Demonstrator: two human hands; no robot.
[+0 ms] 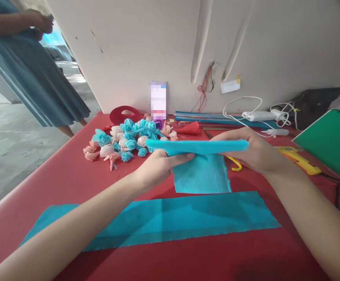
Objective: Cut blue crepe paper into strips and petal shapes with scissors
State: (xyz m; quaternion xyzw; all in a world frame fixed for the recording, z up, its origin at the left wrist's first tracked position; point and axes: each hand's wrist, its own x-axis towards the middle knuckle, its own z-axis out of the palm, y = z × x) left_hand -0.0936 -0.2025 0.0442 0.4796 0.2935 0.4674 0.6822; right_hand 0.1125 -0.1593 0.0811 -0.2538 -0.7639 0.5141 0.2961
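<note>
In the head view, a folded strip of blue crepe paper (202,173) is held up above the table. My left hand (162,166) grips its left part, with the thumb lying along the near side below the folded edge. My right hand (254,152) is closed at the right end, its fingers mostly hidden behind the paper. One flap of the paper hangs down between the hands. Flat on the red table (187,257) below lies a long blue crepe paper strip (158,222), partly covered by my left forearm.
Blue, white and pink paper flowers (130,140) are heaped at the back left. A red tape-like ring (125,114), a phone (158,101), a white power strip (259,116), a yellow-orange tool (301,162) and a green board (330,144) lie around. A person (32,66) stands left.
</note>
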